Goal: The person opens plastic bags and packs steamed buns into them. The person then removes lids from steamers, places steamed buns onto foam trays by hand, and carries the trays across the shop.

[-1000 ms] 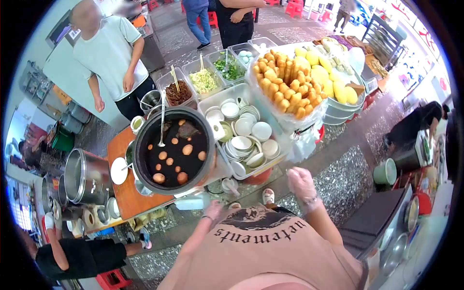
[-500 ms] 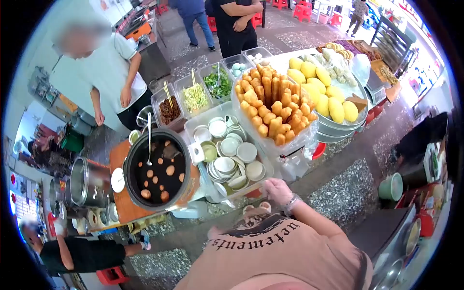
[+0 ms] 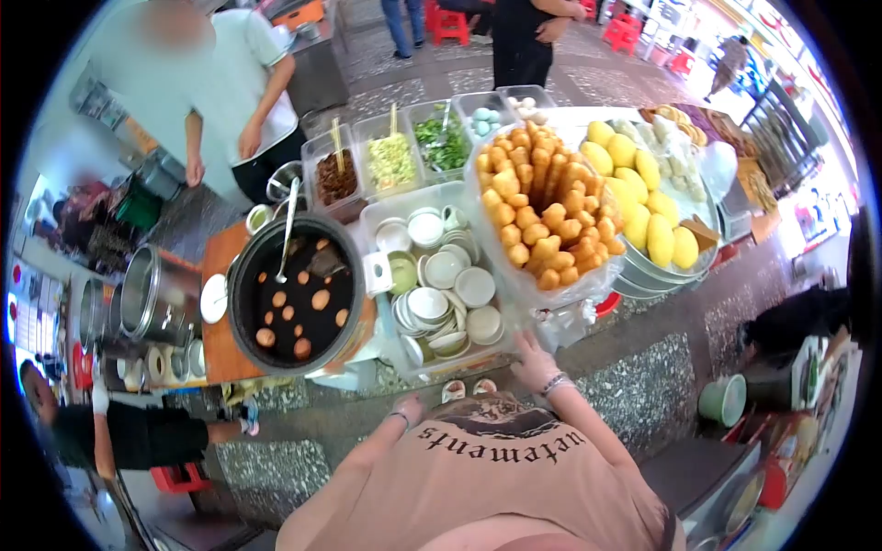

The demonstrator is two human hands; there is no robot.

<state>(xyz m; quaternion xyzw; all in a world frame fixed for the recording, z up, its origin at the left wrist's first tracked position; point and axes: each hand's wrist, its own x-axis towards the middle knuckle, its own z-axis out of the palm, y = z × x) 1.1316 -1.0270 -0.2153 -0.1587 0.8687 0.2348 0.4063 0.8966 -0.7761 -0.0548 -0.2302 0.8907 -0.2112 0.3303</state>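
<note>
Floor (image 3: 643, 367) stretches speckled beside the wooden counter (image 3: 219, 354) (right fingers (image 3: 525, 346) parted, empty; left fingers (image 3: 410, 402), cannot tell).

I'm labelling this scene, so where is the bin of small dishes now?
In the head view, the dish bin sits near the middle, between the dark pot on the left and the fried dough sticks, its near right corner by the right hand.

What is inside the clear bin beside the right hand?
Many white dishes and one greenish dish are in the bin; what lies beneath them is covered and cannot be seen.
</note>
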